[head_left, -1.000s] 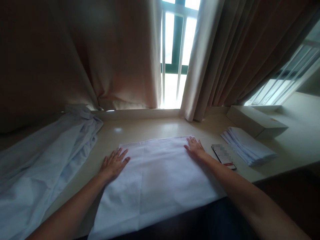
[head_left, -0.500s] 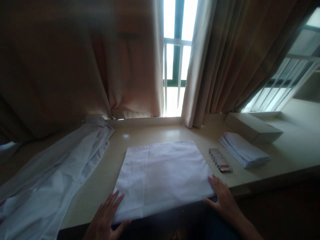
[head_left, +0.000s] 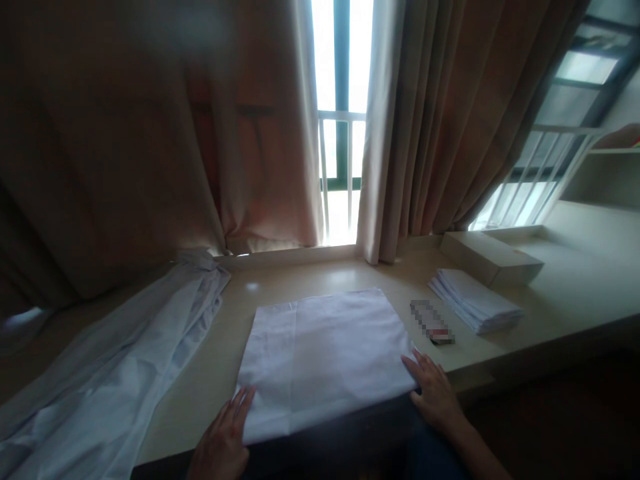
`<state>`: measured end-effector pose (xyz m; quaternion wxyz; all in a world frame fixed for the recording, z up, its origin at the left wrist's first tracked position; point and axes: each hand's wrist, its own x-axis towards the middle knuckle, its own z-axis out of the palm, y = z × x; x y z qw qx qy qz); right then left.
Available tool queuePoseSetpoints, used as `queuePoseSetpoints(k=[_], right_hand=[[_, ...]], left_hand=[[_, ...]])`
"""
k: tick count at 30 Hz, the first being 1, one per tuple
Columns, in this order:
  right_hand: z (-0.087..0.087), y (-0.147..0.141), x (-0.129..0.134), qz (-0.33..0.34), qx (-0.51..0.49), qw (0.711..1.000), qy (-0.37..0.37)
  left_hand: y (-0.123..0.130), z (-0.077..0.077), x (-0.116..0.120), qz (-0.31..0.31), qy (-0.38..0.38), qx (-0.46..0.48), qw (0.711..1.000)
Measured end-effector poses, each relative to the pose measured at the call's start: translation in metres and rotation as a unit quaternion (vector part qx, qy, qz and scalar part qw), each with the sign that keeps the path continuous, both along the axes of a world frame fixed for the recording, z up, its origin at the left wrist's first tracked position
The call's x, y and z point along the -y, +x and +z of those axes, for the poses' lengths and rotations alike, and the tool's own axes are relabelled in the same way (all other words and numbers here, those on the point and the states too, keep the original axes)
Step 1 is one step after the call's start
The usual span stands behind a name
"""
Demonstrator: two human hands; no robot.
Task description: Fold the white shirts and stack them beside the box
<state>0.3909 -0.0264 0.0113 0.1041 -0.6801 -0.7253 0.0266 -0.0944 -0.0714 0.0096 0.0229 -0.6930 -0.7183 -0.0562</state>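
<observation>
A folded white cloth (head_left: 330, 360) lies flat on the pale desk (head_left: 195, 380), its near side at the front edge. At its near left corner rests my left hand (head_left: 225, 433), fingers extended, with the fingertips touching the cloth's side. My right hand (head_left: 435, 390) is at the near right corner, fingers spread and their tips on the cloth's edge. Neither hand is closed round the fabric.
Loose white fabric (head_left: 115, 373) spreads over the left side. To the right are a small blurred-out item (head_left: 431, 321), a stack of folded white cloths (head_left: 475, 300) and a pale box (head_left: 493, 257). Curtains (head_left: 260, 133) hang behind the desk.
The view has shifted slightly. My left hand's fingers have drawn closer together at the cloth's left corner, its thumb no longer stretched out. My right hand remains at the right corner.
</observation>
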Motion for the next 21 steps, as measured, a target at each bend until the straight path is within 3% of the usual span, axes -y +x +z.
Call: queuePoseSetpoints(k=[11,21], right_hand=[[0.0,-0.001,0.006,0.0,0.004,1.0,0.01],[-0.004,0.004,0.008,0.023,-0.014,0.999,0.035]], left_hand=[[-0.017,-0.009,0.01,-0.009,0.028,-0.03,0.999],[-0.026,-0.011,0.013,-0.019,0.004,0.064,0.998]])
